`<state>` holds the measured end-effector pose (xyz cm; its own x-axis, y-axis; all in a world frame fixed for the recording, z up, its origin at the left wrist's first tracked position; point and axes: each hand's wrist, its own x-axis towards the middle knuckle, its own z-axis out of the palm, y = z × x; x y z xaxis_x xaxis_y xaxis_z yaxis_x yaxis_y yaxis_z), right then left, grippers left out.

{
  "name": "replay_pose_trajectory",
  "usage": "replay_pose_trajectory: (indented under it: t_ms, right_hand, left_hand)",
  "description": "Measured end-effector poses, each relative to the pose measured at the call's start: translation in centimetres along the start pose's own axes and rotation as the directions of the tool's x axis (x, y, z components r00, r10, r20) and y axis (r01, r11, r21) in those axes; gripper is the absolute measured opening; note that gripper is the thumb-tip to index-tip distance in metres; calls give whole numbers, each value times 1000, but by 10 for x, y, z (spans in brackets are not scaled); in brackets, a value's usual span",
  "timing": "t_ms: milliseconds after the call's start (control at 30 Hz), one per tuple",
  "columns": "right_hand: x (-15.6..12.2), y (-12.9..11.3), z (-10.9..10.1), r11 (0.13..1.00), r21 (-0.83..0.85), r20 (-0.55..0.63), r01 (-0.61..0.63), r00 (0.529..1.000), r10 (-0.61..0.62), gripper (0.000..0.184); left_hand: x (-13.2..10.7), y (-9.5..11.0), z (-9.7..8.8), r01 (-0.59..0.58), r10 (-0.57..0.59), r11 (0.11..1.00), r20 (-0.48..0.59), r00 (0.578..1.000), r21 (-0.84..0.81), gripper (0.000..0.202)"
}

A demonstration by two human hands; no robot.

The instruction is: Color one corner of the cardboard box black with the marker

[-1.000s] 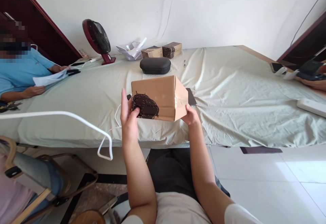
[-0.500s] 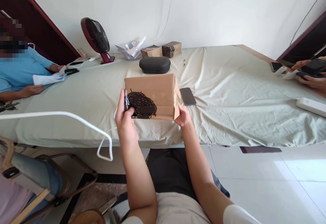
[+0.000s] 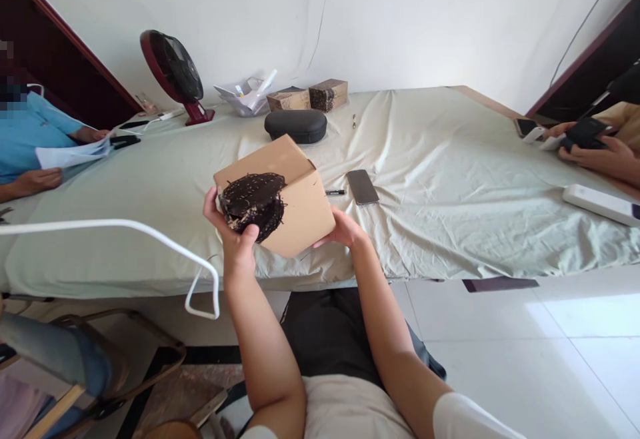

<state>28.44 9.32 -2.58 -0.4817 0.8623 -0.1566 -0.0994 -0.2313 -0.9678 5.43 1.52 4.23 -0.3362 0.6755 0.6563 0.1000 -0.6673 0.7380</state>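
Observation:
I hold a brown cardboard box (image 3: pixel 300 206) tilted above the near edge of the cloth-covered table (image 3: pixel 450 179). A black scribbled patch (image 3: pixel 253 202) covers the box's near left corner. My left hand (image 3: pixel 231 234) grips that corner, thumb and fingers wrapped round it. My right hand (image 3: pixel 340 231) supports the box from below at its right side, fingers pressed against the cardboard. A phone (image 3: pixel 363 186) and a pen (image 3: pixel 335 192) lie on the cloth just beyond the box.
A black case (image 3: pixel 296 124), a red fan (image 3: pixel 173 72), small boxes (image 3: pixel 307 97) and crumpled paper stand at the table's far side. One person in blue sits at left holding papers (image 3: pixel 70 154); another person's hands (image 3: pixel 595 152) hold a device at right. A white cable (image 3: pixel 115 232) loops at left.
The box has been turned and tilted, so its scribbled corner now faces up toward me; it also shifted left. The phone and pen behind it came into view.

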Motion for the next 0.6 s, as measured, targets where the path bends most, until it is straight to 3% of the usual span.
replay_pose_trajectory:
  t_ms: [67,200,267,433,600]
  right_hand:
    - [5,1,-3,976,-215,-159,15,986,-51,55]
    - [27,-9,-15,867,-497,-417,-24,883,-214,59]
    - [43,-18,-17,772,-632,-418,-63,867,-272,53]
    - [70,-27,-4,540,-836,-280,-98,922,-266,31]
    - [67,-27,-1,456,-874,-299,-169,926,-231,34]
  left_hand:
    - [-1,-13,-10,37,-37,995,-1,999,95,113]
    - [-5,-32,-26,90,-102,983,67,993,157,126]
    - [-7,-38,-31,99,-114,984,97,989,146,131]
    - [-9,-43,-32,123,-139,985,134,981,121,136]
    - [-9,-41,-30,115,-130,988,153,980,99,129]
